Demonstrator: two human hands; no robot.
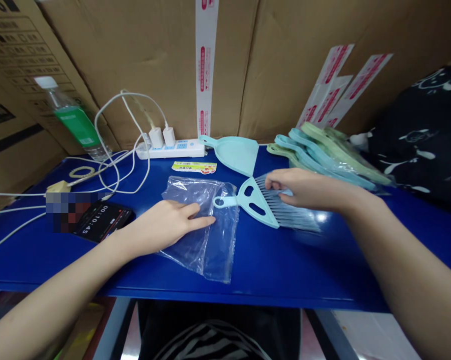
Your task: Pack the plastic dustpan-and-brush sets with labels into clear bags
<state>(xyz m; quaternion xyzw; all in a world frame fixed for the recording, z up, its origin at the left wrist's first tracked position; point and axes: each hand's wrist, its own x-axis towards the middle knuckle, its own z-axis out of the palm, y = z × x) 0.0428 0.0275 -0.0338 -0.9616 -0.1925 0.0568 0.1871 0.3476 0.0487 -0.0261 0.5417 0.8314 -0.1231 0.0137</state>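
Note:
My left hand (176,222) rests on a clear plastic bag (217,255) lying flat, with its index and middle fingers stretched out. A light blue hand brush (261,205) lies right of the bag, and its ringed handle end overlaps the bag's edge. My right hand (300,187) is over the brush's grey-blue bristles, fingers loosely bent and thumb apart from them. Whether it presses on the bristles is hard to see. Behind the brush lies a light blue dustpan (236,152), its handle pointing left.
Bagged green and blue dustpan sets (323,150) are stacked at the back right beside dark patterned fabric (428,135). A power strip (187,148) with white cables, a printed label card (194,167), a bottle (75,120) and a phone (103,220) occupy the back and left. Cardboard (153,60) stands behind.

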